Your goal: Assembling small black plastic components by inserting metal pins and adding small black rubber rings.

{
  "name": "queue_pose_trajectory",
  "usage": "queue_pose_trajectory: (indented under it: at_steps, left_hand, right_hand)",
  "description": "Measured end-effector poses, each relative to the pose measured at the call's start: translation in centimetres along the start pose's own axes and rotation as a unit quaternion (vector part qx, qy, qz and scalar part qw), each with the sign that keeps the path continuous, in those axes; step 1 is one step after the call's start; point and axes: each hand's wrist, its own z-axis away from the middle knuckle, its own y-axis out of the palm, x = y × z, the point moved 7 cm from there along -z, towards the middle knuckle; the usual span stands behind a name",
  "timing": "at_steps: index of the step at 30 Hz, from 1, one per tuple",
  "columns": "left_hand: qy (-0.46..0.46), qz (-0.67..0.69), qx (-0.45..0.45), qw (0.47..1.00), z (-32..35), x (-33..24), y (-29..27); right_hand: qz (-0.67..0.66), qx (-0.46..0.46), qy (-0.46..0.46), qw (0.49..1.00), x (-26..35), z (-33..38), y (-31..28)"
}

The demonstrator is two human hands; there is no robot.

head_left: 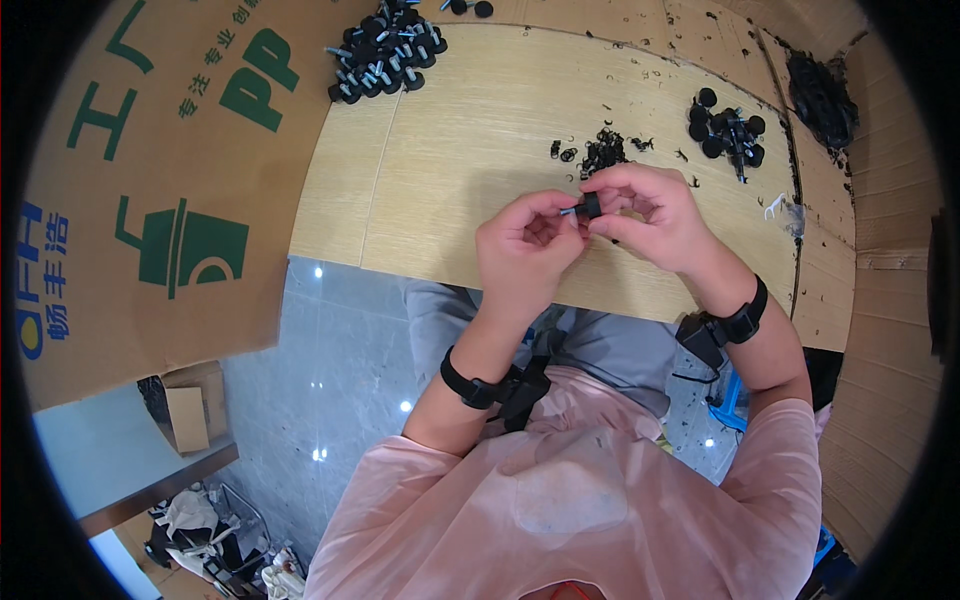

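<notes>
Above the near part of the wooden table (450, 130), both my hands meet around one black-headed screw (592, 205) with a shiny metal shank. My left hand (520, 250) pinches at the shank end with thumb and fingertips. From the other side, the thumb and fingers of my right hand (655, 215) close on the round black head. Just beyond my fingers lies a heap of small curled black bits (604, 153). Fingertips partly cover the screw.
A large heap of similar screws (385, 60) sits at the far left, a smaller heap (728, 132) at the far right. Behind that is a black bundle (822, 98). A tall printed cardboard box (150, 200) stands left; cardboard (890, 330) walls the right. Black crumbs dot the table's far side.
</notes>
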Motion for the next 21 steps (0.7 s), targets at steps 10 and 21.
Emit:
queue_pose_trajectory:
  at_steps: [10, 21]
  left_hand:
    - [0.03, 0.031, 0.014, 0.999, 0.2, -0.4, 0.3]
    - [-0.031, 0.089, 0.041, 0.995, 0.1, 0.7, 0.0]
  right_hand:
    - [-0.116, 0.004, 0.054, 0.992, -0.7, 0.2, 0.2]
    - [-0.067, 0.017, -0.019, 0.997, 0.1, 0.1, 0.1]
